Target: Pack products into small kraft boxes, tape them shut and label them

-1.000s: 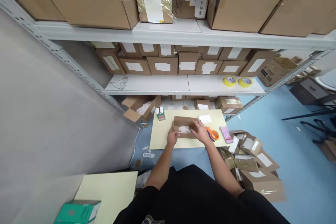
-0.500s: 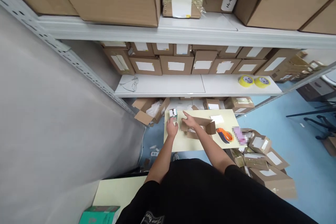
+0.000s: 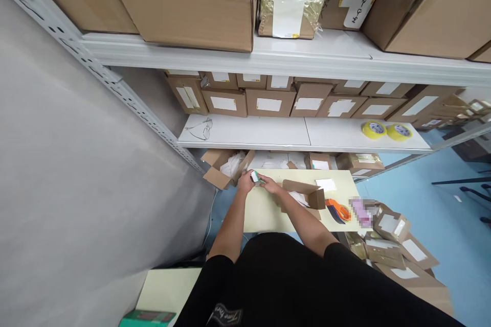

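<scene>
A small white and green box [image 3: 255, 177] is held between my two hands above the left end of the pale yellow table [image 3: 264, 216]. My left hand [image 3: 245, 182] is closed around its left side. From the right, the fingers of my right hand [image 3: 269, 184] grip the other side. Just right of my right hand stands an open cardboard box [image 3: 316, 198] with white material inside it. My right forearm passes in front of part of that carton.
An orange tape dispenser [image 3: 338, 211] and a white paper [image 3: 326, 184] lie on the table's right side. Cardboard boxes [image 3: 391, 227] are heaped beyond that end. Shelving [image 3: 245, 133] rises in front, holding eyeglasses [image 3: 205, 129] and yellow tape rolls [image 3: 374, 130]. An open carton [image 3: 218, 176] sits at left.
My right hand has moved left from the open cardboard box to the small box. The small box is now tilted between both hands. The camera view has shifted somewhat.
</scene>
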`<state>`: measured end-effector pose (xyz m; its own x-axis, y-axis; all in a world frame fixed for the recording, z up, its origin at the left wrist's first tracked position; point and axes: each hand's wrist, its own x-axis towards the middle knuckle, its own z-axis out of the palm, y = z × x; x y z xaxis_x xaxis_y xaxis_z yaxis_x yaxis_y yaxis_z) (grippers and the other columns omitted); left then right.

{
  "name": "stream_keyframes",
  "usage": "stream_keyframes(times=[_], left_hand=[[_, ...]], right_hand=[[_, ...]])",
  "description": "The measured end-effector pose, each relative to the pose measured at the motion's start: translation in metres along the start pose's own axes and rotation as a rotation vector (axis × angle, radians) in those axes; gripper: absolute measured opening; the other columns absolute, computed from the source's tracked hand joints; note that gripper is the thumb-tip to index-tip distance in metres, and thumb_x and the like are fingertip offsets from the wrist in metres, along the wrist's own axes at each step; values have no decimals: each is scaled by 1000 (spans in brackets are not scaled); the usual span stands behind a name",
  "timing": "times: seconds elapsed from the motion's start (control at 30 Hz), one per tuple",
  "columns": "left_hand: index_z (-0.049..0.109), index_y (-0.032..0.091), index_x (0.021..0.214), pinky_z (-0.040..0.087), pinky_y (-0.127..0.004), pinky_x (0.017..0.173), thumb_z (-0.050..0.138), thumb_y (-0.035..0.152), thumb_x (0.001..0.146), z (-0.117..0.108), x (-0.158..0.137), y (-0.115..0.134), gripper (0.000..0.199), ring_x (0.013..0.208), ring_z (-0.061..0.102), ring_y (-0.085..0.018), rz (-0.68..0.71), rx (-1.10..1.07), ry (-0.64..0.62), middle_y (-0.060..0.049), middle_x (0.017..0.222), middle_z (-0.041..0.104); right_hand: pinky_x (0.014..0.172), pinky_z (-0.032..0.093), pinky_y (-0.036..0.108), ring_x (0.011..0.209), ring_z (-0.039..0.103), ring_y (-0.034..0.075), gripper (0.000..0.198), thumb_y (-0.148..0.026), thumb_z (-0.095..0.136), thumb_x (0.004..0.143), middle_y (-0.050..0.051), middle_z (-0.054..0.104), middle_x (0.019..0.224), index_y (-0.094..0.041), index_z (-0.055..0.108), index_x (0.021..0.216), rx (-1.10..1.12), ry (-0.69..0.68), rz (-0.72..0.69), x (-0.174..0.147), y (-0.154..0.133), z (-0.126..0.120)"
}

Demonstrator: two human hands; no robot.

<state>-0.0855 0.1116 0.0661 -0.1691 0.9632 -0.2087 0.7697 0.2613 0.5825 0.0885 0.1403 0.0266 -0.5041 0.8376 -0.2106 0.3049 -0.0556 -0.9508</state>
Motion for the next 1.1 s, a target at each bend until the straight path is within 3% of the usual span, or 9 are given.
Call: stream_keyframes(times=[0.17,0.37,0.5,0.67,0.87,0.97,1.1], left_hand=[[68,28,136,51,-33,94,81,17,78,-25,-23,27,61,106,69,-27,23,61,16,-8,129,64],[68,31,137,53,-32,97,88,18,68,-57,-47,74,73,113,67,-26,287,-41,-19,-5,125,66],[65,27,141,53,-34,103,91,21,67,-57,-55,100,79,119,64,-26,423,-195,-141,-7,131,65],[66,25,139,56,-32,98,90,19,66,-33,-66,120,77,118,66,-23,459,-380,-191,-8,138,63],[59,21,145,55,-38,104,91,25,64,11,-56,127,88,123,65,-26,338,-716,-324,-11,144,63],[55,21,149,53,-40,106,91,24,61,41,-41,133,95,126,64,-29,302,-806,-402,-12,146,62],[53,19,150,52,-42,106,89,17,59,84,-23,145,98,124,64,-30,266,-736,-450,-13,143,64]], right_hand=[[116,48,50,137,61,31,81,-20,71,75,9,54,160,-29,56,153,38,8,-16,-23,-5,-27],[124,37,49,153,42,31,106,-23,84,68,9,39,169,-31,39,164,-136,140,-70,-79,-6,-83],[121,42,47,147,50,30,101,-32,87,70,12,48,162,-28,44,161,-158,215,-111,-126,-3,-123],[112,50,44,134,60,29,86,-37,87,73,13,58,152,-26,56,151,-87,266,-141,-174,-3,-159],[115,47,49,131,60,31,74,-36,88,72,11,65,138,-27,65,142,-189,484,-179,-198,10,-184],[113,48,48,126,62,31,72,-35,87,71,11,65,134,-24,67,139,-277,567,-90,-210,27,-192],[112,50,46,122,64,31,76,-33,85,70,13,62,136,-22,64,142,-365,654,106,-224,51,-190]])
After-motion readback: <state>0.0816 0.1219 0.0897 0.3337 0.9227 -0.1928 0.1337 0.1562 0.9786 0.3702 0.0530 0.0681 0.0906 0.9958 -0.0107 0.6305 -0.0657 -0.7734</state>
